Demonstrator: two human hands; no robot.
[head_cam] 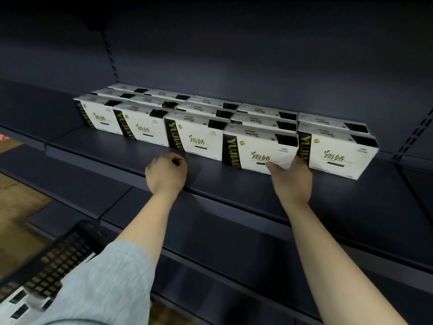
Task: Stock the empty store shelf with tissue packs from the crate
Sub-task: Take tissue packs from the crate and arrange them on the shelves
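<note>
Dark blue metal shelf (pixel 112 146), matte and flat, carrying rows of tissue packs (pixel 140 125) from about ten o'clock across to three o'clock. Five columns side by side, mostly three deep, only two at the far right. Soft plastic wrap, white, rectangular, slightly puffed at the corners; black vertical band at each pack's left edge with gold "YUJIAO" lettering, gold characters on the front face, black patch on the top right corner.

Right hand (pixel 291 178) at about two o'clock, clamped on the lower right corner of the fourth front pack (pixel 255 146): thumb on the front face, fingers tucked behind the right edge against the neighbouring pack (pixel 337 153). Wrap crumpled under the thumb. Pack standing on the shelf, forward of its row.

Left hand (pixel 166 173) near the centre, fingers curled loosely into a fist, holding nothing, resting at the shelf's front lip just before the third front pack (pixel 196 137). Unclear whether knuckles touch that pack.

Black plastic crate (pixel 61 252) at seven o'clock, lattice-walled, blurred; white packs with black patches (pixel 21 303) visible at its lower edge, count not readable. Grey fabric (pixel 105 285) of a sleeve or garment in front of it. Slotted upright (pixel 112 52) on the back panel at eleven o'clock. Lower shelf tiers below, same dark metal.
</note>
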